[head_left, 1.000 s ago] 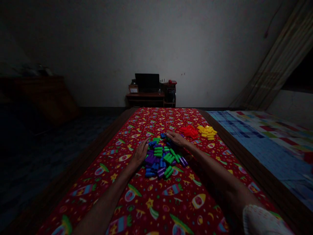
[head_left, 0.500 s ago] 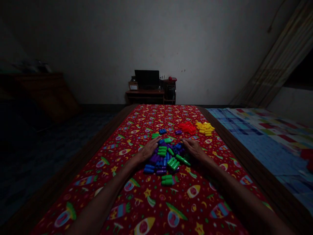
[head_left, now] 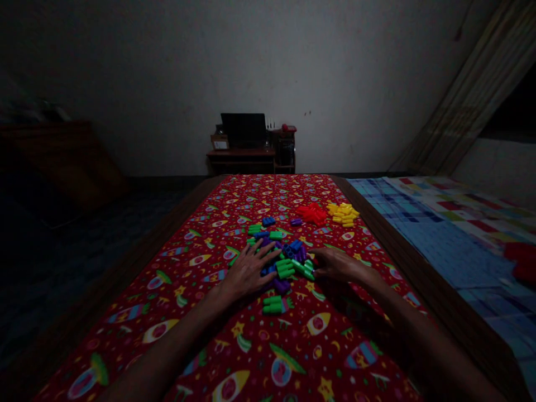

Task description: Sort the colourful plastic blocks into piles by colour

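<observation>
Red cloth (head_left: 259,365) runs ahead of you toward a desk (head_left: 238,159) near twelve o'clock, bearing a box (head_left: 220,143) whose contents are hidden. Your left hand (head_left: 248,272) lies over the nine-o'clock side of the mixed pile (head_left: 286,269), fingers spread. Your right hand (head_left: 336,265) curls at its three o'clock beside green pieces (head_left: 304,269); whether those fingers pinch one, I cannot tell. Red pieces (head_left: 313,214) sit at one o'clock, yellow pieces (head_left: 343,214) at two.
</observation>
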Action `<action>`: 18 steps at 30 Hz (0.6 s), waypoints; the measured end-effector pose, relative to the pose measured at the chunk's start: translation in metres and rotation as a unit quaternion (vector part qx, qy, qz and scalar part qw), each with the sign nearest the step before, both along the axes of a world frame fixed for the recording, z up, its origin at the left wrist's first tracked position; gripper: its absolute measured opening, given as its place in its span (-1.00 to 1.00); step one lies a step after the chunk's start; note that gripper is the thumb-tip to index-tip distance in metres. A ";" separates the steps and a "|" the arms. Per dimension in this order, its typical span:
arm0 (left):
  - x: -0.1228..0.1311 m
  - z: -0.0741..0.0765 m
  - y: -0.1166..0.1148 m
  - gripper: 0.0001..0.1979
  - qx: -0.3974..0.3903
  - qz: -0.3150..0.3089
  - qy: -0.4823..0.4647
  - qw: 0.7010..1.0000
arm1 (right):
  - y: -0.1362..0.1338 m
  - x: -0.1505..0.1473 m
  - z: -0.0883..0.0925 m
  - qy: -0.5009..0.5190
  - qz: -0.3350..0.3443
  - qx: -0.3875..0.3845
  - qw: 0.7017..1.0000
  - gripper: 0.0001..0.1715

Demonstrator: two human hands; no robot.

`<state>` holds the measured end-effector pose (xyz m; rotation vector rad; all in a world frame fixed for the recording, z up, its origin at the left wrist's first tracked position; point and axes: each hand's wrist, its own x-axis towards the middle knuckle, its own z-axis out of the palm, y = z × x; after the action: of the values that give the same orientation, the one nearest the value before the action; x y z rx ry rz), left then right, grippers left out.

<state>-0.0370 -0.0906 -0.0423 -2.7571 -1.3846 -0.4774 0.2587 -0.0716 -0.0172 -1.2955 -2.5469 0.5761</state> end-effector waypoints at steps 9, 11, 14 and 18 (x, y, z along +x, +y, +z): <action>0.010 0.012 -0.002 -0.60 0.045 0.005 -0.091 0.995 | 0.012 -0.001 0.001 0.044 -0.048 -0.064 0.996 -0.64; 0.026 0.017 -0.018 -0.60 0.037 -0.075 -0.074 0.994 | 0.015 0.001 0.001 0.049 -0.046 -0.110 0.992 -0.73; 0.047 0.016 -0.034 -0.54 0.025 -0.141 -0.040 0.989 | 0.013 -0.002 0.004 0.068 -0.016 -0.119 0.990 -0.76; 0.053 0.001 -0.032 -0.51 0.032 -0.098 -0.099 0.990 | -0.005 -0.019 0.013 0.120 0.064 -0.068 0.988 -0.65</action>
<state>0.0157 -0.1227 -0.0408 -2.8729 -1.1088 -0.8098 0.2397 -0.0767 -0.0038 -1.0338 -2.4372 0.8903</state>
